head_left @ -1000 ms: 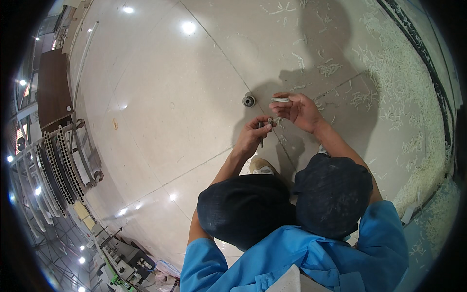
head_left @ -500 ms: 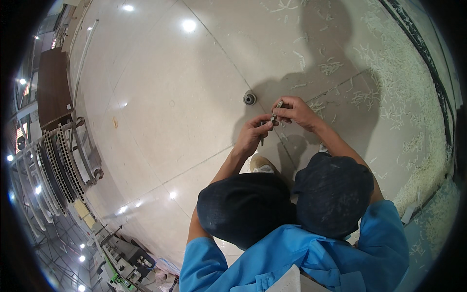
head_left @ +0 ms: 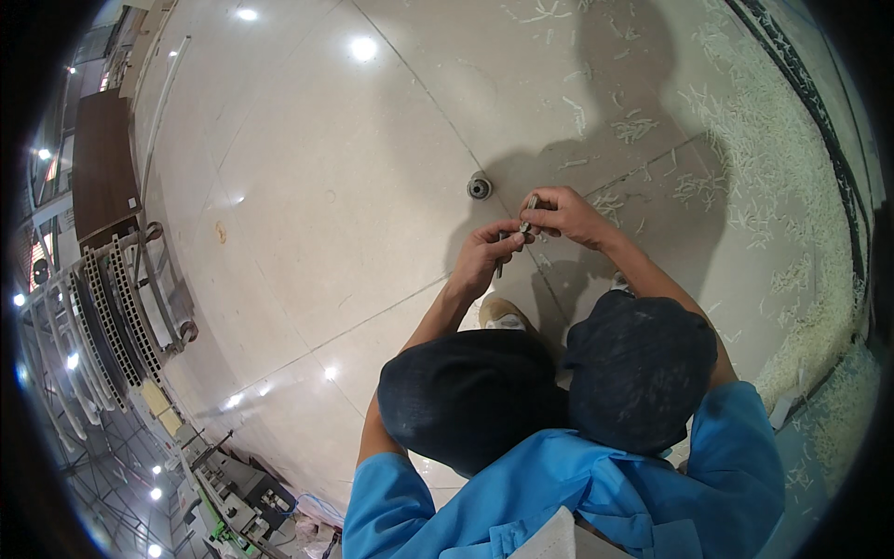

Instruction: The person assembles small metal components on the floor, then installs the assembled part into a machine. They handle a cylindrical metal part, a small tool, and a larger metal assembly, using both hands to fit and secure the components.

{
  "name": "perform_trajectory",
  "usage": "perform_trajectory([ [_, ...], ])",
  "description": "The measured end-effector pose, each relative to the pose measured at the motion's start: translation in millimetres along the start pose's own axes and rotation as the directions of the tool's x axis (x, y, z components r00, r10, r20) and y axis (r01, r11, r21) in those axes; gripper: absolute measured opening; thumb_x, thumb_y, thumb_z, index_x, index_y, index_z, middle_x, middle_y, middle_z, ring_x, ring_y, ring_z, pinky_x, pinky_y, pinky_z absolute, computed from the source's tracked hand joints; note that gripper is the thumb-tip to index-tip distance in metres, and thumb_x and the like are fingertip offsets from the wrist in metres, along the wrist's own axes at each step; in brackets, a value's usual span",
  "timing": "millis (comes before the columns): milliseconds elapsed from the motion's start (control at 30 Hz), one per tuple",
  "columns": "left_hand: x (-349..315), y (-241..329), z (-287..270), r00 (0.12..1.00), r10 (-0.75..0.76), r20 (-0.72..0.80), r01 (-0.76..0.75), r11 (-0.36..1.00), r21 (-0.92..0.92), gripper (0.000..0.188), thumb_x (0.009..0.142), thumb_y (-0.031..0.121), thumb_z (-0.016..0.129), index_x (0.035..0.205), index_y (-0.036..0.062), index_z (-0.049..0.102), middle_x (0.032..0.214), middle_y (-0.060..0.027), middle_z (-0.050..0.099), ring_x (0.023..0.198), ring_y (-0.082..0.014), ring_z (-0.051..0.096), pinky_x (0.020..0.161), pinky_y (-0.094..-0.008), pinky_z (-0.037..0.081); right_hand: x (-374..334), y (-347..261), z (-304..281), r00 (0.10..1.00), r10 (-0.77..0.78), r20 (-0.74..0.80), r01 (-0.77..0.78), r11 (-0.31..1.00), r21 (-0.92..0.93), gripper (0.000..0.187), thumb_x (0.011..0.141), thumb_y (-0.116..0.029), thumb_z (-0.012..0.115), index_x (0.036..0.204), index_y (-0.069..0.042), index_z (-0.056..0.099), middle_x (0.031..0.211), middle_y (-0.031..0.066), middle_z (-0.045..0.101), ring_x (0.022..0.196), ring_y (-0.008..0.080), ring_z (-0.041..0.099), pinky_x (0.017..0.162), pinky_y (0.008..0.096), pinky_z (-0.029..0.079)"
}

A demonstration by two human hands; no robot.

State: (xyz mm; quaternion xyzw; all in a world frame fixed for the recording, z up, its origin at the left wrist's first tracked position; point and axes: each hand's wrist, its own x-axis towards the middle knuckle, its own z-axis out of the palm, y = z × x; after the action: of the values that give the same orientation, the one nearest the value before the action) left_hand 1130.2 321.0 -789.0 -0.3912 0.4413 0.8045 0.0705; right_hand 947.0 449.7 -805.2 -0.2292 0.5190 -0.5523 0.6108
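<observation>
My left hand is closed, its thumb and fingers pinching a small metal piece. From beneath that hand pokes the end of a thin dark metal rod. My right hand is closed on a short slim metal rod, which points up and away from me. The fingertips of both hands meet around the small piece; its exact kind is too small to make out. Just beyond my hands, a round metal part with a dark ringed top stands on the tiled floor.
Pale shavings lie heaped along the right, with loose curls scattered nearer my hands. Dark edging bends past the heap. At left stand a wheeled rack and a brown board. My shoe shows below my hands.
My hands stay almost in place. The slim rod in my right hand has tilted slightly, more upright than before. The round part on the floor has not moved.
</observation>
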Motion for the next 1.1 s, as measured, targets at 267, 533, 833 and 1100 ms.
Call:
perform_trajectory([
  [267, 1, -1, -1, 1.000, -0.023, 0.014, 0.023, 1.000, -0.020, 0.025, 0.094, 0.012, 0.071, 0.117, 0.0035, 0.072, 0.095, -0.0037, 0.075, 0.067, -0.0047, 0.047, 0.060, -0.0212, 0.038, 0, 5, 1, 0.999, 0.037, -0.013, -0.036, 0.998, 0.055, 0.019, 0.098, -0.021, 0.069, 0.099, -0.002, 0.069, 0.075, 0.0006, 0.066, 0.059, 0.0044, 0.050, 0.052, 0.0228, 0.038],
  [533, 0, -3, -5, 0.997, -0.041, 0.058, 0.039, 0.999, 0.037, 0.025, 0.097, 0.013, 0.069, 0.120, 0.0034, 0.070, 0.104, -0.0058, 0.074, 0.075, -0.0061, 0.051, 0.068, -0.0228, 0.040, 1, 3, -1, 0.999, 0.011, 0.040, -0.009, 0.999, -0.043, 0.020, 0.098, -0.021, 0.069, 0.099, -0.002, 0.068, 0.076, 0.0014, 0.067, 0.063, 0.0059, 0.055, 0.055, 0.0244, 0.040],
  [833, 4, -12, -4, 0.999, -0.026, 0.040, 0.025, 1.000, 0.008, 0.026, 0.100, 0.014, 0.064, 0.122, 0.0010, 0.068, 0.106, -0.0048, 0.072, 0.083, -0.0076, 0.053, 0.076, -0.0240, 0.042, 10, 5, -4, 0.997, 0.069, 0.034, -0.066, 0.994, -0.090, 0.022, 0.097, -0.024, 0.070, 0.093, -0.003, 0.070, 0.074, 0.0028, 0.067, 0.061, 0.0075, 0.056, 0.054, 0.0253, 0.041],
  [1100, 7, -14, 0, 0.997, 0.060, 0.043, -0.055, 0.992, -0.116, 0.038, 0.104, 0.014, 0.059, 0.136, -0.0051, 0.053, 0.112, -0.0085, 0.070, 0.094, -0.0112, 0.055, 0.086, -0.0270, 0.042, 21, 8, -1, 0.987, 0.157, 0.023, -0.155, 0.987, -0.047, 0.026, 0.096, -0.026, 0.072, 0.088, -0.001, 0.070, 0.072, 0.0048, 0.066, 0.057, 0.0079, 0.053, 0.049, 0.0249, 0.038],
])
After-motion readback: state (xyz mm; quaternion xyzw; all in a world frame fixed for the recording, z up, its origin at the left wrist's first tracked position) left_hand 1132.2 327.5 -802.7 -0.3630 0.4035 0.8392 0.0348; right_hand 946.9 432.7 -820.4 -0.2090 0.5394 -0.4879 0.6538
